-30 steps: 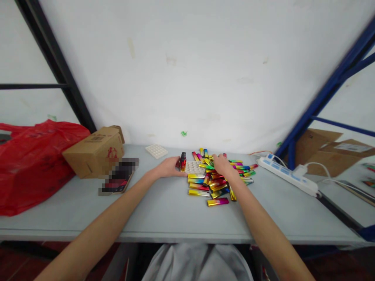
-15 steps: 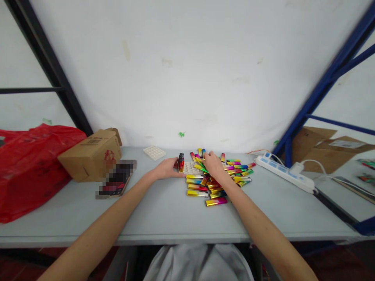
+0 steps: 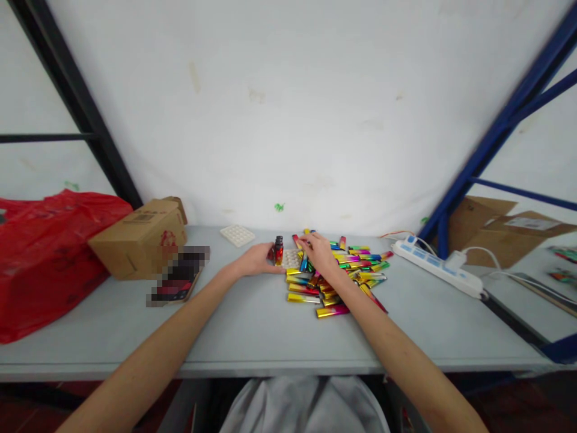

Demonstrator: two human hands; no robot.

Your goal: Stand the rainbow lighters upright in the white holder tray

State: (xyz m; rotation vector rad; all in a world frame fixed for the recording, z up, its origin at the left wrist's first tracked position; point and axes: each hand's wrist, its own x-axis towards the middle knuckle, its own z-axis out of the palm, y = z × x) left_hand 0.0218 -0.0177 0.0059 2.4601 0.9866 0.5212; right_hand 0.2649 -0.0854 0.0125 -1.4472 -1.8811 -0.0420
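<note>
shiny multicoloured lighters loosely heaped beside a pale gridded tray

I log remotely: lighters, glossy, metallic-looking; gridded tray, matt; box, matt cardboard; bag, crinkled shiny plastic

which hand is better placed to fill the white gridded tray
Probably the right hand: it seems to hold a shiny blue lighter near the tray, while the left hand is at the upright red, black-topped lighters.
</note>
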